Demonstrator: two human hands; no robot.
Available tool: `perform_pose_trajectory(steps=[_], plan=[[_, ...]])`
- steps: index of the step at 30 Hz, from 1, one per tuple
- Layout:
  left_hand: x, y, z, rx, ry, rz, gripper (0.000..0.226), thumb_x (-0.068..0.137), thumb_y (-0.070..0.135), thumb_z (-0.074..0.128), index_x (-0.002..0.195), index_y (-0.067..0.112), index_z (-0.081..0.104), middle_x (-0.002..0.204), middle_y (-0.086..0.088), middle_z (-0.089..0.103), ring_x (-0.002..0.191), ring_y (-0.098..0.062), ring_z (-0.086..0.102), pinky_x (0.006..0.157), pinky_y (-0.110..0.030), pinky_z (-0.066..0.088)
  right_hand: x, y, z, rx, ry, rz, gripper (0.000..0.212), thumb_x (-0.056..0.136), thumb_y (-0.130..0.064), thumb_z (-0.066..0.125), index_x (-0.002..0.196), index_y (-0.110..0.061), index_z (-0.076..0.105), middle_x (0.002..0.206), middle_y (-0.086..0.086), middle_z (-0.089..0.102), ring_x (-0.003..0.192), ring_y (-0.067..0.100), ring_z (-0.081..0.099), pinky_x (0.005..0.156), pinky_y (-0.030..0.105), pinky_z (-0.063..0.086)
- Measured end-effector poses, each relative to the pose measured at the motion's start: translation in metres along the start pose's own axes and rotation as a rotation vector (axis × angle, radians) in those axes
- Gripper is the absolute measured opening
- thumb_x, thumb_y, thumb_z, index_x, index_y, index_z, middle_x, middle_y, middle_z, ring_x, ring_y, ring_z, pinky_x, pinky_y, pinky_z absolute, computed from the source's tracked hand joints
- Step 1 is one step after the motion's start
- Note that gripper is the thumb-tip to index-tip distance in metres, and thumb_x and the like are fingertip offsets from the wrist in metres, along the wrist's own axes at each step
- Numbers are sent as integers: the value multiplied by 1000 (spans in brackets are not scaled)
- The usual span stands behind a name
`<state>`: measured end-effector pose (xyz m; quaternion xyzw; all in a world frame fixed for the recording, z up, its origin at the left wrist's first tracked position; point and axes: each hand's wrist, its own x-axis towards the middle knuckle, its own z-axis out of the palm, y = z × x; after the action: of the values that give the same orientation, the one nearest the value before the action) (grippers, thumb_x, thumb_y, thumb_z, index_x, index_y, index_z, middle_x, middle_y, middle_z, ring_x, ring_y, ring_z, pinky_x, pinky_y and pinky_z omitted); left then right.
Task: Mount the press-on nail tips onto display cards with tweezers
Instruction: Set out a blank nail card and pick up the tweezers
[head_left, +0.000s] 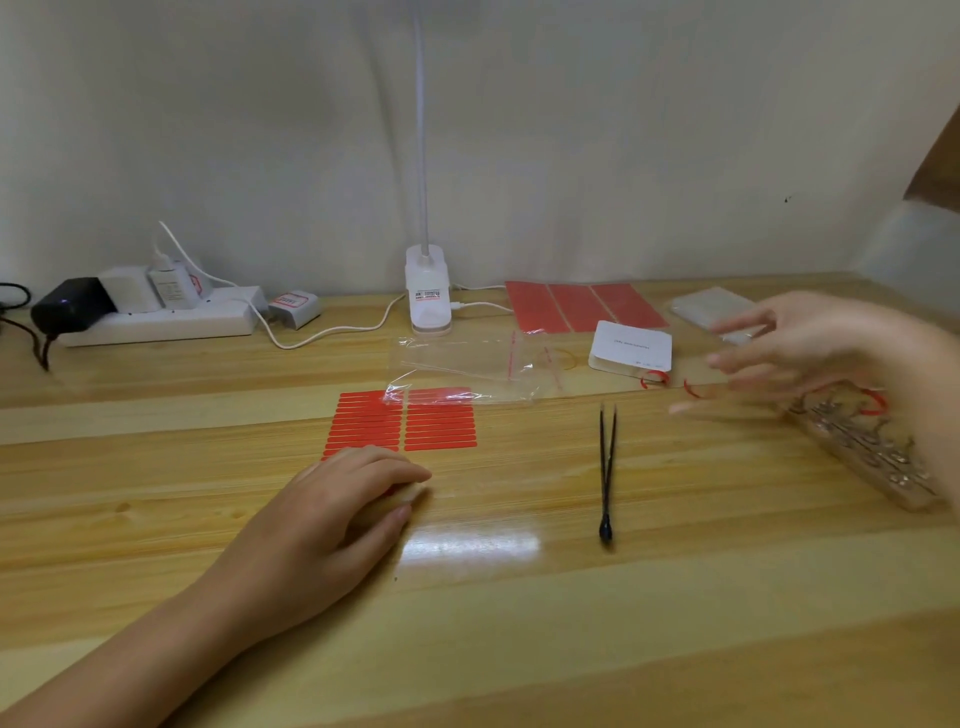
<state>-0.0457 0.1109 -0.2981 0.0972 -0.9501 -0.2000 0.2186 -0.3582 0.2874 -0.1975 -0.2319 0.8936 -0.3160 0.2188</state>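
Black tweezers (606, 467) lie on the wooden table (519, 623), tips pointing away, untouched. My left hand (343, 509) rests on the table at the near edge of a sheet of red adhesive strips (405, 421), fingers curled over something pale that I cannot make out. My right hand (795, 353) hovers blurred at the right, fingers spread and holding nothing. Below it lies a clear strip with nail tips (867, 452). A small stack of white display cards (631, 347) sits further back.
A clear plastic bag (467, 369) overlaps the far edge of the red strips. Another red sheet (582, 306), a lamp base (428, 291) with its cable, a power strip (156, 322) with chargers and a clear packet (711, 306) line the back wall.
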Motion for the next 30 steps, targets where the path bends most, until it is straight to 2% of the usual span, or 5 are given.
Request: perform_pose_trajectory(steps=[4, 10, 13, 21, 30], plan=[[1, 1, 0, -10, 9, 3, 40, 86, 40, 39, 113, 20, 62, 109, 17, 58, 104, 0, 52, 84, -31, 43, 6, 6, -11, -558, 452, 32, 20, 85, -20, 65, 96, -3, 69, 84, 16, 60, 73, 29, 52, 57, 27, 35], [1, 1, -1, -30, 35, -6, 38, 87, 41, 39, 110, 22, 62, 108, 18, 58, 103, -1, 54, 83, -36, 45, 11, -11, 10, -264, 536, -289, 24, 90, -17, 51, 108, -17, 67, 97, 8, 69, 104, 30, 59, 85, 30, 40], [2, 1, -1, -48, 55, -6, 36, 87, 40, 41, 109, 22, 62, 106, 17, 59, 101, -2, 55, 83, -34, 45, 19, -19, 13, 101, 398, -324, 19, 90, -14, 56, 107, -15, 65, 99, 4, 67, 85, 15, 66, 51, 13, 44], [1, 2, -1, -88, 64, -10, 35, 86, 35, 41, 108, 20, 63, 104, 15, 61, 100, -1, 55, 83, -29, 44, 39, -11, 51, -474, 214, -396, 42, 85, -35, 64, 124, -19, 59, 134, -1, 54, 124, 20, 47, 94, 33, 38], [1, 0, -1, -105, 64, -14, 35, 86, 35, 41, 109, 21, 63, 105, 17, 60, 101, 2, 53, 84, -26, 43, 32, -11, 59, -856, 217, -532, 30, 94, -38, 50, 108, -20, 68, 112, 1, 66, 101, 22, 58, 68, 30, 41]])
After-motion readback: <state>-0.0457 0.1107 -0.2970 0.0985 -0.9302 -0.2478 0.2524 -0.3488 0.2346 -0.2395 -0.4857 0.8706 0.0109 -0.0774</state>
